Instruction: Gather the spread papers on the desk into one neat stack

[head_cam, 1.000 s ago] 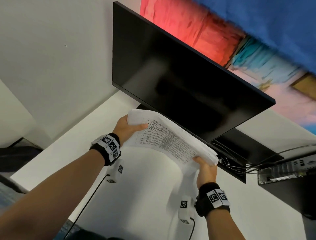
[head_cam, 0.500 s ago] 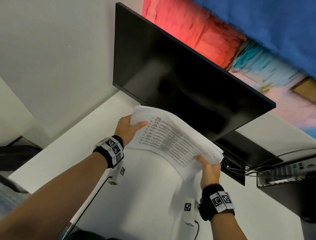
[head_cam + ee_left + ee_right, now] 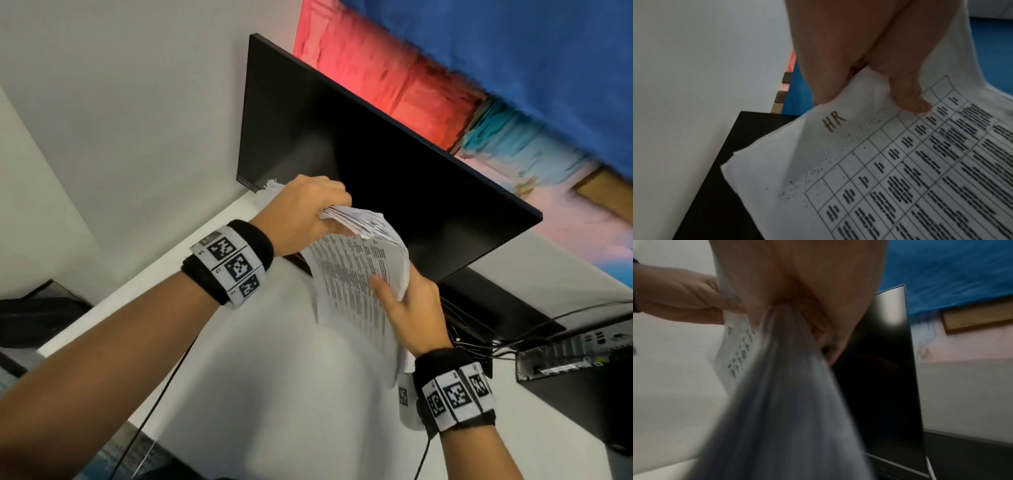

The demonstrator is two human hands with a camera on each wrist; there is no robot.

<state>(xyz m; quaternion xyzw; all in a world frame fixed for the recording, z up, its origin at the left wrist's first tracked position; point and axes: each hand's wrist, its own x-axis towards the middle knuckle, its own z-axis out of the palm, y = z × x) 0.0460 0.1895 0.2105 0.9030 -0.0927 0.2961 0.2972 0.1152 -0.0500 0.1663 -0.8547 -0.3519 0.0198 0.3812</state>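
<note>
A stack of printed papers (image 3: 356, 274) hangs upright above the white desk (image 3: 274, 377), bowed near its top. My left hand (image 3: 318, 209) grips the top edge with curled fingers. My right hand (image 3: 407, 308) pinches the right side, thumb on the printed face. In the left wrist view the top sheet (image 3: 900, 170) shows a table and the letters "HR", with my left thumb (image 3: 910, 97) pressed on it. The right wrist view shows the stack's edge (image 3: 781, 402), blurred, held in my right hand (image 3: 813, 324), and my left hand (image 3: 684, 296) beyond it.
A black monitor (image 3: 376, 164) stands right behind the papers. Its dark stand base (image 3: 496, 308) and cables (image 3: 479, 342) lie to the right, beside a small computer box (image 3: 575, 353). Thin black cords (image 3: 164, 394) run across the desk toward me.
The stack was held flat between both hands; now it is turned upright. My left hand rose to the top edge and my right hand shifted up along the side.
</note>
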